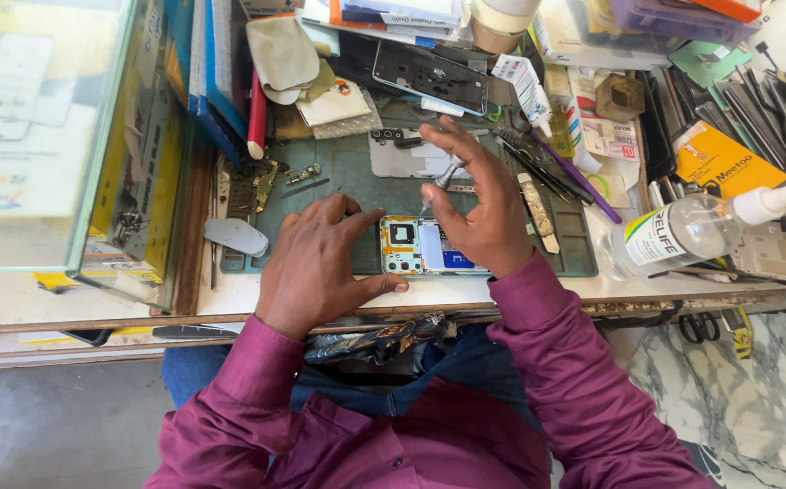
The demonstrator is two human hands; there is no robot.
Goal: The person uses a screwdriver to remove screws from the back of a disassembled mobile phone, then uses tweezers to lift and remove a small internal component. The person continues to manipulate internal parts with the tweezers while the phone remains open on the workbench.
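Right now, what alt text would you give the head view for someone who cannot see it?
A person's right hand holds a small screwdriver over an opened phone lying on a green work mat, while the left hand steadies the phone's left end. Tools, phone parts and a clear bottle crowd the bench around them.

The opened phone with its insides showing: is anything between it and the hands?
Nothing visible. The left hand rests against the opened phone on the green mat; the right hand brings a small metal tool onto it.

green mat (339,172), maroon sleeves (538,308), purple-handled tool (583,181)
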